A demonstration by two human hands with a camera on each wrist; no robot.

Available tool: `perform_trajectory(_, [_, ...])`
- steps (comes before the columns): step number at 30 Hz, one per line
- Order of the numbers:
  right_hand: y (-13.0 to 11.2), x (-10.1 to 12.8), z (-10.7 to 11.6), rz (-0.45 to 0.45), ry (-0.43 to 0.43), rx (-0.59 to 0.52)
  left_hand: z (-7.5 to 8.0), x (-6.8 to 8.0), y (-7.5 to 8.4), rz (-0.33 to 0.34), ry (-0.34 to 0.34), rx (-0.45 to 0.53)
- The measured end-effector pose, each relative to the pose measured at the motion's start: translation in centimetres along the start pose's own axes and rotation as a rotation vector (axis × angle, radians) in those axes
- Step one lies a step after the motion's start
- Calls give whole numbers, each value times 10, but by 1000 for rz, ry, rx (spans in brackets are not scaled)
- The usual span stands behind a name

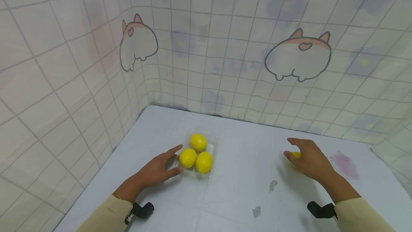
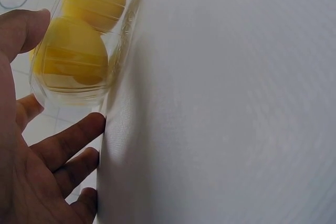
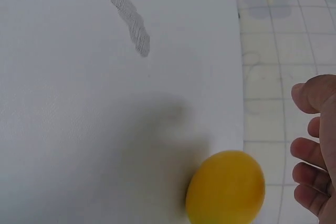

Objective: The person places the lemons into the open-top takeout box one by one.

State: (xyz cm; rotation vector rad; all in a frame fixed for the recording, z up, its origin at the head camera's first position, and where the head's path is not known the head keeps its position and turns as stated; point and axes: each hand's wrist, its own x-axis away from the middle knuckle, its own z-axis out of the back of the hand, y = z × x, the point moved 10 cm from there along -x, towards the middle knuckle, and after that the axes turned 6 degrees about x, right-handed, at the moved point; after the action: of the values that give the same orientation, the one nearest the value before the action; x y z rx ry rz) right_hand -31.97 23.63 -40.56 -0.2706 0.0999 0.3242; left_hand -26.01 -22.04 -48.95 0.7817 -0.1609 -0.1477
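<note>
Lying loose on the white cloth-covered table (image 1: 244, 189), a single yellow oval lemon (image 3: 226, 188) sits just under the right hand (image 1: 310, 160), whose fingers (image 3: 310, 153) are spread and relaxed above it without visibly gripping it; its long axis cannot be told. Well apart, the left hand (image 1: 157, 171) rests open against the near edge of a clear plastic tray (image 1: 215, 145) holding three more yellow lemons (image 1: 197, 155). A tiled, cartoon-printed backdrop (image 1: 225, 46) encloses the table.

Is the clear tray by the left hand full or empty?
Partly filled: the clear tray holds three lemons, and a fourth lemon lies outside on the table under the right hand.
</note>
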Motion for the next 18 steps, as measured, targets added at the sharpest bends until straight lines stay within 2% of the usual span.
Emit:
perform_trajectory(6, [19, 9, -3, -54, -21, 3, 0, 0, 0, 1, -6, 9])
perform_trajectory(14, [39, 17, -6, -127, -47, 66, -1, -1, -1, -16, -12, 2])
perform_trajectory(18, [49, 21, -8, -180, -92, 81, -1, -1, 0, -23, -10, 6])
